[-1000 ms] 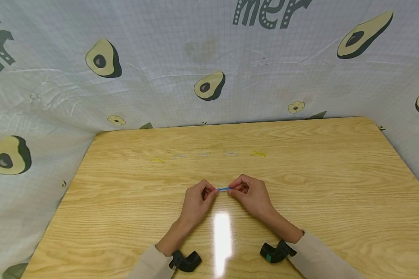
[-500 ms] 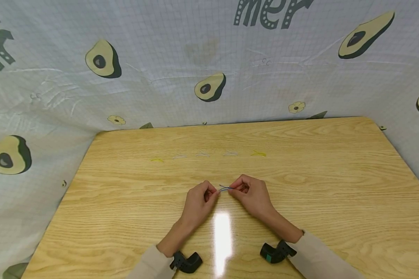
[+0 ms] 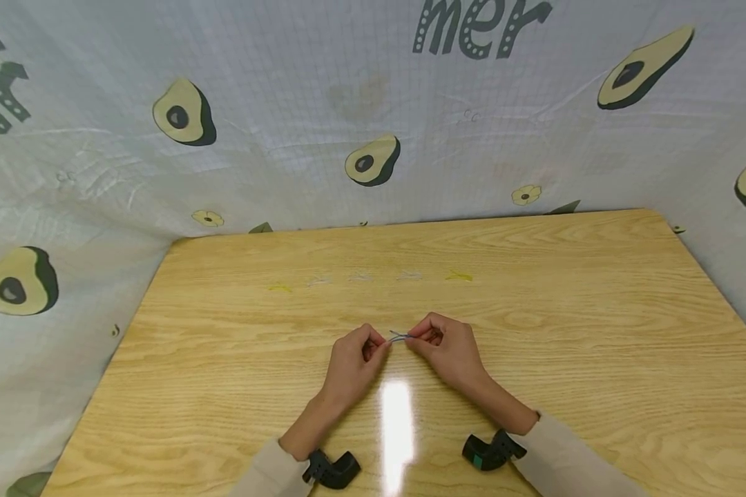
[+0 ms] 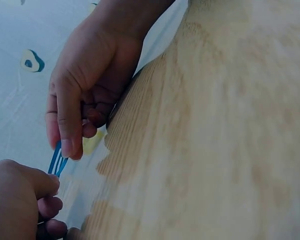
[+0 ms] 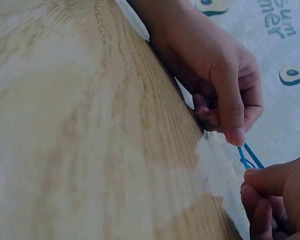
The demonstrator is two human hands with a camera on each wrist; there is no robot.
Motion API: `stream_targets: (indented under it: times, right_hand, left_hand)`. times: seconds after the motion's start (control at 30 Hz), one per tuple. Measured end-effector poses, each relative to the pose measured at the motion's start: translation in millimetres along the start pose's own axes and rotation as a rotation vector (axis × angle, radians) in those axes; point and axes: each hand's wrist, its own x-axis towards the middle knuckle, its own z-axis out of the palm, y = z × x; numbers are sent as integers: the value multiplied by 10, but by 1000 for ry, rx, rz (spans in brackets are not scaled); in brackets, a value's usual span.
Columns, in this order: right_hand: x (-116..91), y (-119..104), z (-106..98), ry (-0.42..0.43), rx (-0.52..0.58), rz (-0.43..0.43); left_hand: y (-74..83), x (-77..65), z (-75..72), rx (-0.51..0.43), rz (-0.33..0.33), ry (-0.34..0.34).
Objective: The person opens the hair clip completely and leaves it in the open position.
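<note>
Between my two hands, over the middle of the table, stretches a short bundle of thin blue strands (image 3: 400, 337). My left hand (image 3: 351, 359) pinches its left end between thumb and fingertips. At the other end, my right hand (image 3: 450, 348) pinches it the same way. One thin strand sticks up beside the left fingertips. Several blue strands (image 4: 57, 162) run side by side in the left wrist view. Seen from the right wrist, the blue strands (image 5: 251, 157) spread slightly, one of them curled. Fingertips hide both ends, so I cannot tell whether it is a band or a cord.
Beyond the hands lies a row of small thin crossed strands: a yellow one (image 3: 280, 288) at the left, several whitish ones (image 3: 359, 276), and another yellow one (image 3: 459, 275) at the right. A wooden table (image 3: 572, 310) bears them. A cloth with avocado prints (image 3: 273, 90) hangs behind.
The blue strands, close together before, now show a loose strand rising near the left fingertips. My left hand has shifted very slightly right; the right hand has hardly moved.
</note>
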Motion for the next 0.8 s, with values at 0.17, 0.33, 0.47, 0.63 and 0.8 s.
stream_targets:
  times: [0.17, 0.33, 0.47, 0.63, 0.8]
  right_hand:
    - [8, -50, -50, 19, -26, -20]
    - [29, -111, -161, 58, -56, -68]
    - [49, -111, -259, 86, -85, -93]
    - [88, -82, -405, 125, -131, -130]
    - [131, -35, -583, 127, -163, -138]
  left_hand:
    - [44, 59, -6, -8, 46, 25]
    - [126, 168, 19, 44, 130, 46]
    - [186, 246, 85, 47, 142, 48]
    - [246, 350, 217, 36, 150, 66]
    - [299, 464, 358, 23, 149, 95]
